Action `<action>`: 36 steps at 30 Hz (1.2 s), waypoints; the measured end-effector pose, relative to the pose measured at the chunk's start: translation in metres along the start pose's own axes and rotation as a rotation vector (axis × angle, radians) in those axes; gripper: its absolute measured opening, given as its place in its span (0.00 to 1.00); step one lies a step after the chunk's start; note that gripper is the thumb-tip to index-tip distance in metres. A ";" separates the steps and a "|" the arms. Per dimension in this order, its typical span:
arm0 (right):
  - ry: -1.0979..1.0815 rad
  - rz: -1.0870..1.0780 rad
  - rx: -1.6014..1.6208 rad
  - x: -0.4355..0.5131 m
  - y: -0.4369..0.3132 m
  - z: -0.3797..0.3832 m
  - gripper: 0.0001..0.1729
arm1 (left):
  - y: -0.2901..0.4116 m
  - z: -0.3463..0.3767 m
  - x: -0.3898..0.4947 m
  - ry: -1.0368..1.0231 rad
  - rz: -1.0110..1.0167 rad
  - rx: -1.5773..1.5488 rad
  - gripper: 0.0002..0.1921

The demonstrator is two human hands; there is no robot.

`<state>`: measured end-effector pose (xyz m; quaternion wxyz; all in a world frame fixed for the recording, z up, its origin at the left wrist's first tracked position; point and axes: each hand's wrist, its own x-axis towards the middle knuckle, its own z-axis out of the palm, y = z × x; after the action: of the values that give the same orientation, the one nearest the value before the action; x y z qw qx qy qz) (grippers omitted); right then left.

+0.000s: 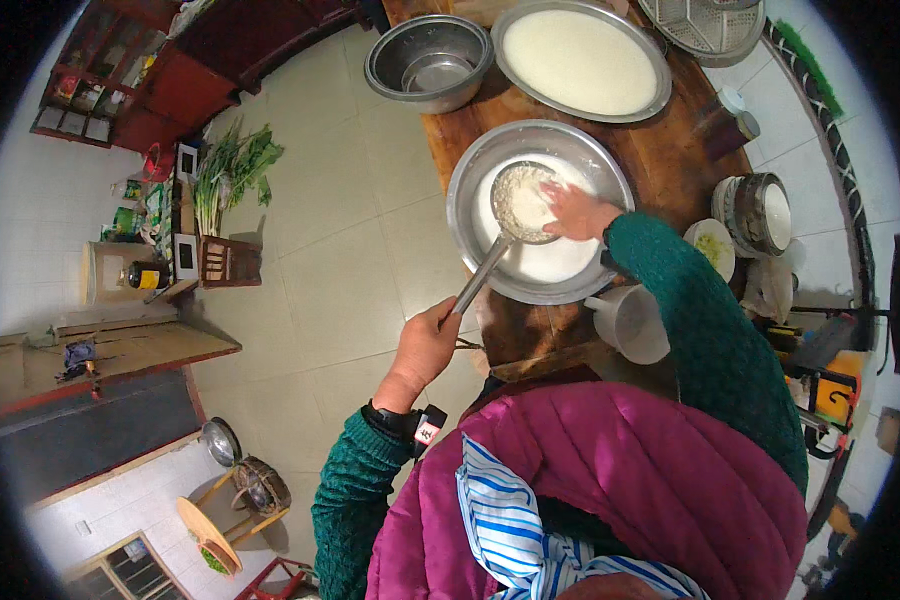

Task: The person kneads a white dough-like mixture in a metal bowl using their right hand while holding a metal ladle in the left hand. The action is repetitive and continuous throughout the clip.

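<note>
Wrapped around the metal handle of a round strainer ladle (483,273) is my left hand (423,341). The ladle's bowl sits in a wide metal basin (463,225) of white liquid (544,262) and holds pale, wet, grainy pulp (521,199). My right hand (576,213) reaches over the basin's right rim, its fingers in the pulp. Some fingertips are covered by pulp, so their exact bend is hard to see. A translucent plastic measuring jug (628,324) stands by the basin, near my right sleeve.
A metal basin full of white liquid (581,60) and a dark metal pot (429,64) stand at the wooden table's (664,169) far end. Along the right wall are stacked bowls (757,214) and a dish with green bits (711,250). Leafy vegetables (229,172) lie across the tiled floor.
</note>
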<state>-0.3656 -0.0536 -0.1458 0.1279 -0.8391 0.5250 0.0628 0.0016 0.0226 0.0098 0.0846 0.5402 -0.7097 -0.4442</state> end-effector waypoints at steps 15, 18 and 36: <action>0.402 0.496 0.574 0.073 -0.029 0.023 0.30 | -0.020 -0.005 0.006 -0.025 -0.006 -0.002 0.20; 0.087 0.223 -0.005 0.066 0.006 0.031 0.18 | -0.020 -0.005 0.004 0.002 0.014 -0.066 0.20; 0.106 0.029 -0.040 0.062 -0.016 0.006 0.08 | -0.013 -0.006 -0.004 0.030 0.038 0.135 0.19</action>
<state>-0.3235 -0.0989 -0.1641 0.0822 -0.8360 0.5417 0.0306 0.0157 0.0225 0.0054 0.0671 0.5377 -0.7468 -0.3857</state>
